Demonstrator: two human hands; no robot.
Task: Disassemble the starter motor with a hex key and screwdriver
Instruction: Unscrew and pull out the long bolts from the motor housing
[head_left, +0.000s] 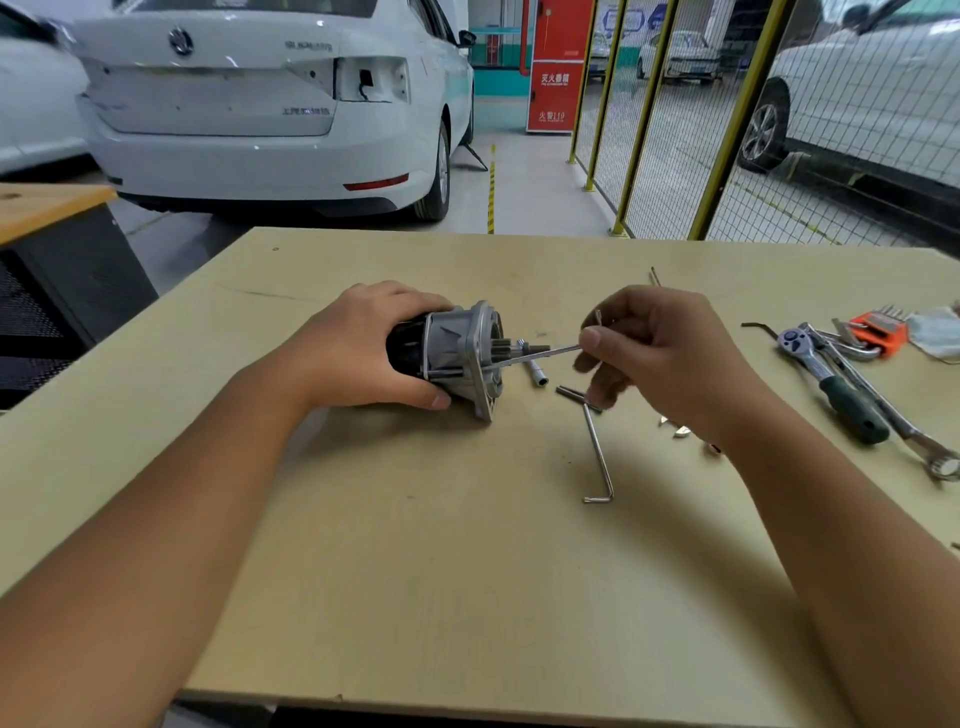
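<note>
The starter motor (460, 356) lies on its side on the wooden table (441, 571), black body to the left, silver flange and pinion gear facing right. My left hand (363, 348) grips the black body from above. My right hand (654, 358) pinches a thin L-shaped hex key (540, 354) whose long shaft runs left into the motor's flange face. A second, larger hex key (598, 457) lies on the table just below my right hand.
A small socket (535, 370) and a dark pin (571, 396) lie beside the flange. At the right sit a green-handled ratchet (836, 387), a spanner (904, 431), an orange hex key set (878, 332) and a loose hex key (758, 327). Small metal parts (678, 427) lie under my right wrist.
</note>
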